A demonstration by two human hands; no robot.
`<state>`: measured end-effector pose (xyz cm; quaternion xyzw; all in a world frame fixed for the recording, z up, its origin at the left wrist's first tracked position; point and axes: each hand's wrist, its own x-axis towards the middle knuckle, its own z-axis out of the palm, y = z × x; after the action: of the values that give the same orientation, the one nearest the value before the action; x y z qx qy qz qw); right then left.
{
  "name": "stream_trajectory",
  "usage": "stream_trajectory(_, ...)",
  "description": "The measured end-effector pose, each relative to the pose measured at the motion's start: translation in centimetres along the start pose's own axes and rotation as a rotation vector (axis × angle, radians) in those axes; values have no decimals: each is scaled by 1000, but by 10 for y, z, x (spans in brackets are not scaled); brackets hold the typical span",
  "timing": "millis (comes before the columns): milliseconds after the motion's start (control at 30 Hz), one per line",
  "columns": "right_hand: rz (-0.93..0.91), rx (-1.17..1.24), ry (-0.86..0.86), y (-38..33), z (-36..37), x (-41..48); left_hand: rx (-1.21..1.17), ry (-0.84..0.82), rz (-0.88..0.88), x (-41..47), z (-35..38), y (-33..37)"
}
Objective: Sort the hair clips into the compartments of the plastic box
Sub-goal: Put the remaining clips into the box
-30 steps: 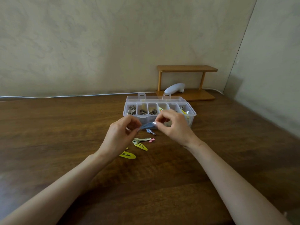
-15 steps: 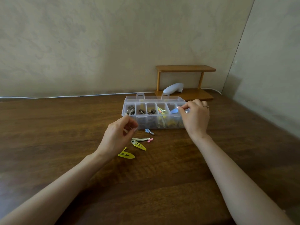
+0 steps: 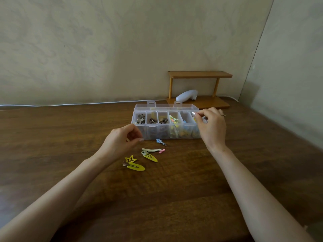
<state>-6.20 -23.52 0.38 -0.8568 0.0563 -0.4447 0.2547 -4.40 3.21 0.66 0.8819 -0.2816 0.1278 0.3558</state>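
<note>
The clear plastic box (image 3: 150,126) stands open on the wooden table, its lid folded back. Its left three compartments hold dark clips, and the ones to the right hold yellow, pink and blue clips. My right hand (image 3: 211,130) hovers over the box's right end with curled fingers, and I see nothing between them. My left hand (image 3: 120,142) rests loosely curled and empty at the box's front left corner. In front of the box lie a small blue clip (image 3: 160,142), a pale clip with a pink end (image 3: 152,150), two yellow snap clips (image 3: 150,157) (image 3: 137,167) and a yellow star clip (image 3: 130,159).
A small wooden shelf (image 3: 199,74) stands against the wall behind the box, with a white object (image 3: 187,95) on its base. A white cable (image 3: 70,104) runs along the table's far edge. A wall closes in on the right.
My right hand carried the blue clip from between both hands to the box's right end; the clip no longer shows in its fingers. My left hand let go and stayed put.
</note>
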Motion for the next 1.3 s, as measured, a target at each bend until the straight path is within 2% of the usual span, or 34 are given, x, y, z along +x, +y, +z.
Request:
stream_trajectory(200, -57, 76, -39, -7, 1, -2, 177, -290, -112, 3, -11, -8)
stream_trajectory(433, -93, 119, -73, -7, 3, -4, 362, -499, -122, 3, -18, -12)
stream_trajectory(867, -138, 144, -109, -9, 4, -5, 314, -539, -110, 4, -15, -11)
stream_trajectory(1033, -162, 162, -130, -10, 6, -7, 292, -463, -90, 4, -11, -12)
stream_trajectory(1133, -191, 204, -180, -14, 7, -10, 207, -280, -59, 2, -9, -7)
stream_trajectory(1200, -195, 281, -265, -20, 8, -14, 72, -103, -4, 0, -5, 2)
stream_trajectory(1300, -167, 394, -518, -33, 6, -20, -99, 71, 33, -7, 3, 19)
